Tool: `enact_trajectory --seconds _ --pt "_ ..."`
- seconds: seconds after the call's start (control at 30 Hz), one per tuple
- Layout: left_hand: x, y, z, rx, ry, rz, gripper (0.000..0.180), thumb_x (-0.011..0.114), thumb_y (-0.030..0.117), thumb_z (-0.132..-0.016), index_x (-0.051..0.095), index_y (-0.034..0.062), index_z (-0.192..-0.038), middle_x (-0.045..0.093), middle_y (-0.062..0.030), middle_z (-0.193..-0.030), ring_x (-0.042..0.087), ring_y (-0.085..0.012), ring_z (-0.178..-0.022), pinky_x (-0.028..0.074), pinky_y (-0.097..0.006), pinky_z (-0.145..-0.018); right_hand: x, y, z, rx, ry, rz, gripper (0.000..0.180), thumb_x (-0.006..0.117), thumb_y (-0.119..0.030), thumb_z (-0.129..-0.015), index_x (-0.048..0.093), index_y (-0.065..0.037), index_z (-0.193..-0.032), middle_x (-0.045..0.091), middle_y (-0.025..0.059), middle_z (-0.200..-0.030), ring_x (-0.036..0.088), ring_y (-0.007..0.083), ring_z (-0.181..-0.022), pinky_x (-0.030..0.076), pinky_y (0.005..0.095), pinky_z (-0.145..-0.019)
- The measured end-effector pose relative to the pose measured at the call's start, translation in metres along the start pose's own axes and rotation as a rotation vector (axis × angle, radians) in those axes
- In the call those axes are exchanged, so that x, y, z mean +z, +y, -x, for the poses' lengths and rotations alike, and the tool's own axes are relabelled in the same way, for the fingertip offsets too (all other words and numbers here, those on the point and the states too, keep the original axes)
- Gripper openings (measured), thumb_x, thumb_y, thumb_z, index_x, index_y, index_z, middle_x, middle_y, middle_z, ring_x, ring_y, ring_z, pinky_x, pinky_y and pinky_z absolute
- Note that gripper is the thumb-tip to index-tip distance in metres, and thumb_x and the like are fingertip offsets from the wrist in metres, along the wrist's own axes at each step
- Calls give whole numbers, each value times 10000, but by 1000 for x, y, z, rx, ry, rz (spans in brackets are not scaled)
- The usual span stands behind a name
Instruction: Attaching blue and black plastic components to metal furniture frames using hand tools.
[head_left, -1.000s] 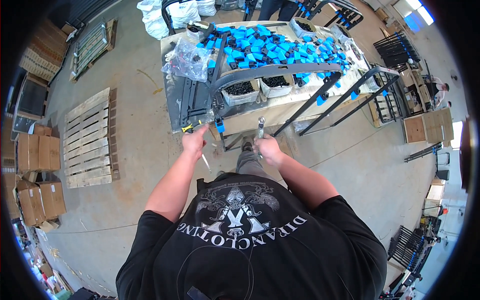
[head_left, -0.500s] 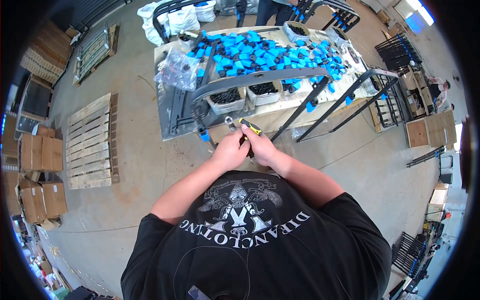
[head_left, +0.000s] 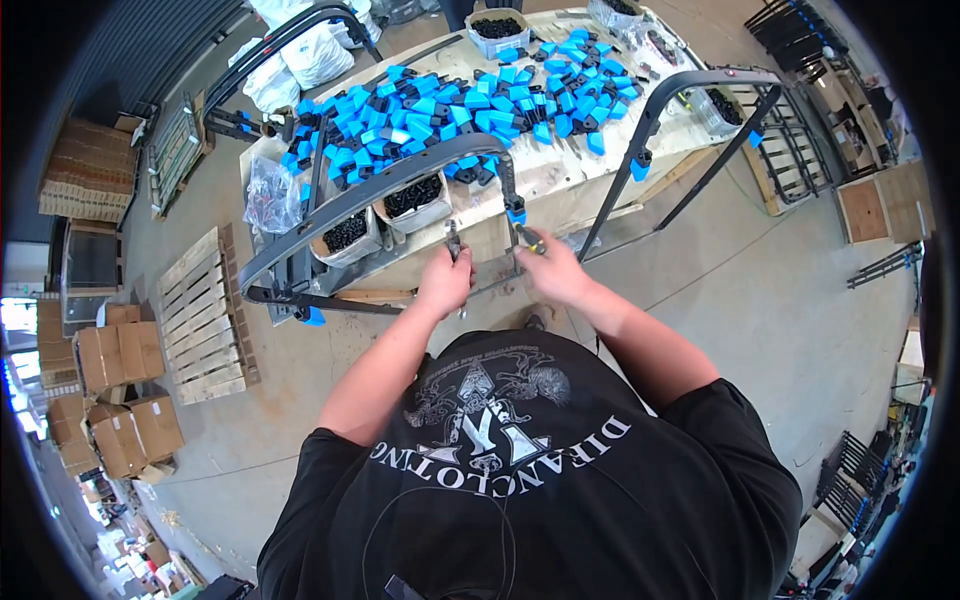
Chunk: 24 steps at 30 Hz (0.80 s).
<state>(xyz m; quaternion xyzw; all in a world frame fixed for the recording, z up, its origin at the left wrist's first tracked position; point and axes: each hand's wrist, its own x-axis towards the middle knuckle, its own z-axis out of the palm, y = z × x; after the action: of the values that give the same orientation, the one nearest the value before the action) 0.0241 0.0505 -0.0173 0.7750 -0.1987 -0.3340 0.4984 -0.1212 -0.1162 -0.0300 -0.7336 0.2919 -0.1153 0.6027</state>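
My left hand (head_left: 447, 281) is closed around a metal wrench (head_left: 454, 238), whose upper end sticks out above the fingers. A short shiny end shows below the fist. To its right, my right hand (head_left: 553, 270) grips a screwdriver (head_left: 532, 240) with a yellow and black handle. That hand is just below a blue plastic fitting (head_left: 516, 216) on the end of a curved black metal frame (head_left: 375, 182). Whether the screwdriver touches the frame I cannot tell.
Many blue plastic pieces (head_left: 420, 115) cover the worktable (head_left: 560, 185). Bins of small black parts (head_left: 415, 197) stand at its near edge. Another black frame (head_left: 650, 112) leans at the right. A wooden pallet (head_left: 205, 320) and cardboard boxes (head_left: 120, 355) are on the left.
My hands were together and have moved apart, each keeping its tool. My right hand is now close to the frame's blue fitting. The whole view has shifted and tilted.
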Motion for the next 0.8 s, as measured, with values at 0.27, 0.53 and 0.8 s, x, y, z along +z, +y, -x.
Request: enact_trajectory --seconds 0.27,0.53,0.8 --pt "49 44 -34 -345 -118 320 557 523 102 -1004 332 71 -1526 603 -107 -1044 581 -158 -684 502 -316 -549 -62 16 -63 188 185 -357 311 602 -281 -994 598 12 -1095 636 23 -860 538 122 -757 440 277 -699" --pt "62 59 -41 -376 -145 423 647 555 92 -993 258 21 -1563 622 -135 -1002 627 -187 -718 536 -312 -565 -51 30 -104 290 128 -541 333 573 -314 -998 600 6 -1086 593 43 -882 505 127 -800 418 288 -733" --pt "55 85 -43 -421 -213 510 426 575 116 -980 463 -42 -1360 660 -93 -940 651 -163 -731 536 -297 -584 -66 36 -114 235 53 -364 451 502 -408 -1007 634 21 -1057 673 140 -1034 586 135 -913 450 325 -790"
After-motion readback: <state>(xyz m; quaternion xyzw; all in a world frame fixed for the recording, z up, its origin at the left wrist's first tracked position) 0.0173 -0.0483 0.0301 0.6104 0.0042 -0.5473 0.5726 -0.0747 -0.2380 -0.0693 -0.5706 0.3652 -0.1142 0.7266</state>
